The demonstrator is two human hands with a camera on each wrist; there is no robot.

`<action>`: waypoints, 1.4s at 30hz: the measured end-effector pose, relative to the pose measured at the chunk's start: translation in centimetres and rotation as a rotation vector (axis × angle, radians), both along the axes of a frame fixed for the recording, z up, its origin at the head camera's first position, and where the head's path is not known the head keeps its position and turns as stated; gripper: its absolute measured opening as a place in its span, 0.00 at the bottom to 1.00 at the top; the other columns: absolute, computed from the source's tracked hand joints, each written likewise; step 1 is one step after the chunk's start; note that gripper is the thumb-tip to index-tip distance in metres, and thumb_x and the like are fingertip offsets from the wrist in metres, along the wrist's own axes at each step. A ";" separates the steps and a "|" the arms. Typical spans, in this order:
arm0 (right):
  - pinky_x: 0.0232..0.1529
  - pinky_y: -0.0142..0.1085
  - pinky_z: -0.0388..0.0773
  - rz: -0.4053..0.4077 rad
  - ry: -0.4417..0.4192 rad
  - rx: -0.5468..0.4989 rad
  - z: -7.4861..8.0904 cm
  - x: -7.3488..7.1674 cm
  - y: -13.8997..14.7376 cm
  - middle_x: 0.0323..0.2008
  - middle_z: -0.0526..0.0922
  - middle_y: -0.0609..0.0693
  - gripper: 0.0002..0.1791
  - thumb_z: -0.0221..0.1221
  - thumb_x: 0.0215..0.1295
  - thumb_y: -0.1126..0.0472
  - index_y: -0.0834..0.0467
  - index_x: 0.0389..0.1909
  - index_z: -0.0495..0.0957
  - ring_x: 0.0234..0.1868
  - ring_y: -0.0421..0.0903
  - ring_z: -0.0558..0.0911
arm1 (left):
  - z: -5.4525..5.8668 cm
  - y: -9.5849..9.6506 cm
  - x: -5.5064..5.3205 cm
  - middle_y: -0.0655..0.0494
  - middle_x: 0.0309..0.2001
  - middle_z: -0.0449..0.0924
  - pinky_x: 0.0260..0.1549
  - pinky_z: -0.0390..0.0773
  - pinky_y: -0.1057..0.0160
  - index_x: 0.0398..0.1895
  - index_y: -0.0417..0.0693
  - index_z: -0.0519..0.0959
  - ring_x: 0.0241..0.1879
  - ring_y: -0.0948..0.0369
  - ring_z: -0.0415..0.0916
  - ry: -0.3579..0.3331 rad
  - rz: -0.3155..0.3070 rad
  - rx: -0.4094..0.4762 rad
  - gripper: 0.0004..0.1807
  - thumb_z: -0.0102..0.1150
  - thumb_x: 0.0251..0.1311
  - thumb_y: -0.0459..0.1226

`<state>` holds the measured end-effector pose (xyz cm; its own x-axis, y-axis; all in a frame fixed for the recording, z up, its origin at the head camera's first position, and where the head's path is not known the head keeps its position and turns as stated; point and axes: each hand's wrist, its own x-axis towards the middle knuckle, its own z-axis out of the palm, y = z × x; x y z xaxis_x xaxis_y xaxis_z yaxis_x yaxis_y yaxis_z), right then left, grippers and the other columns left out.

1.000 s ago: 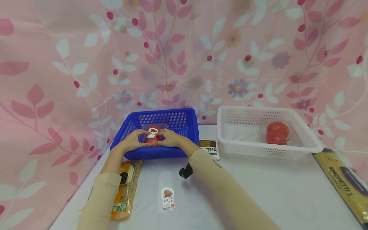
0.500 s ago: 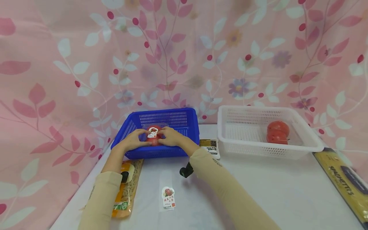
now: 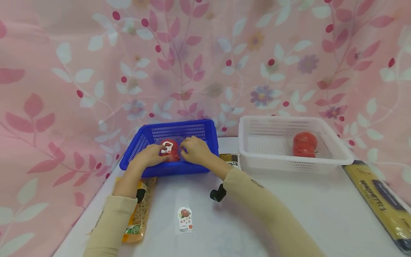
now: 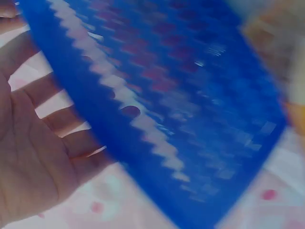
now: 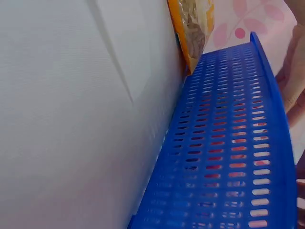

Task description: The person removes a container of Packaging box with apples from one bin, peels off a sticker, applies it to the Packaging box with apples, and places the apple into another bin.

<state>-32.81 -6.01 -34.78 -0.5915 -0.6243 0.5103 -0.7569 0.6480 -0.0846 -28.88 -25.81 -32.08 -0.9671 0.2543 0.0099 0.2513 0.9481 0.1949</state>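
Observation:
Red tomatoes [image 3: 173, 155] in clear plastic wrapping lie in a blue basket [image 3: 179, 169]. A white sticker [image 3: 167, 145] with a fruit picture is on top of them. My left hand [image 3: 150, 156] reaches over the near rim, its fingertips at the sticker and its thumb lower down on the tomatoes. In the left wrist view its fingers extend across the basket wall. My right hand [image 3: 196, 151] hovers just right of the tomatoes, fingers loosely bent, a small gap away. The basket wall hides most of both hands in the right wrist view.
A white basket [image 3: 297, 160] with more wrapped tomatoes [image 3: 304, 144] stands to the right. A spaghetti pack [image 3: 375, 194] lies at far right, an orange bag [image 3: 141, 214] at left. Another fruit sticker [image 3: 185, 218] lies on the table. A dark-labelled pack [image 3: 229, 160] sits between the baskets.
My right hand has come off the tomatoes and sticker, moving slightly right and up. The left hand stays at the sticker. The head view has shifted slightly.

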 end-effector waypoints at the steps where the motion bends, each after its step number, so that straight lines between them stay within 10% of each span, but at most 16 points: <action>1: 0.33 0.32 0.76 -0.011 -0.001 -0.021 0.0 0.3 0.6 0.34 0.83 0.45 0.10 0.56 0.56 0.59 0.53 0.35 0.84 0.35 0.43 0.77 | 0.4 0.8 0.3 0.38 0.50 0.75 0.49 0.68 0.43 0.56 0.34 0.71 0.53 0.41 0.68 0.004 0.009 -0.013 0.28 0.54 0.60 0.47; 11: 0.32 0.35 0.77 -0.117 -0.085 -0.137 0.5 1.7 8.7 0.36 0.83 0.49 0.09 0.58 0.55 0.59 0.56 0.35 0.83 0.37 0.46 0.78 | 2.3 9.0 0.5 0.47 0.50 0.76 0.43 0.75 0.49 0.54 0.46 0.75 0.48 0.50 0.73 0.145 -0.040 -0.109 0.25 0.54 0.59 0.51; 22: 0.44 0.50 0.73 -0.328 -0.186 -0.227 0.2 0.0 22.0 0.45 0.79 0.60 0.13 0.56 0.56 0.61 0.62 0.40 0.80 0.47 0.58 0.76 | 0.2 19.3 -3.3 0.53 0.56 0.71 0.45 0.75 0.57 0.51 0.52 0.76 0.52 0.56 0.70 0.341 -0.268 0.167 0.17 0.54 0.60 0.43; 29: 0.51 0.57 0.64 -0.434 -0.175 -0.209 -1.0 -0.6 31.1 0.47 0.75 0.69 0.15 0.55 0.55 0.63 0.67 0.41 0.79 0.51 0.66 0.70 | -0.8 25.9 -5.0 0.54 0.56 0.70 0.45 0.74 0.64 0.50 0.48 0.76 0.52 0.58 0.71 0.330 -0.373 0.389 0.15 0.55 0.60 0.38; 42: 0.54 0.67 0.52 -0.543 -0.379 -0.104 -1.5 -0.6 39.0 0.55 0.61 0.78 0.33 0.52 0.63 0.50 0.74 0.58 0.62 0.58 0.71 0.57 | -4.0 36.2 -7.5 0.56 0.65 0.60 0.55 0.67 0.58 0.63 0.56 0.66 0.62 0.59 0.60 0.063 -0.384 0.270 0.26 0.54 0.60 0.45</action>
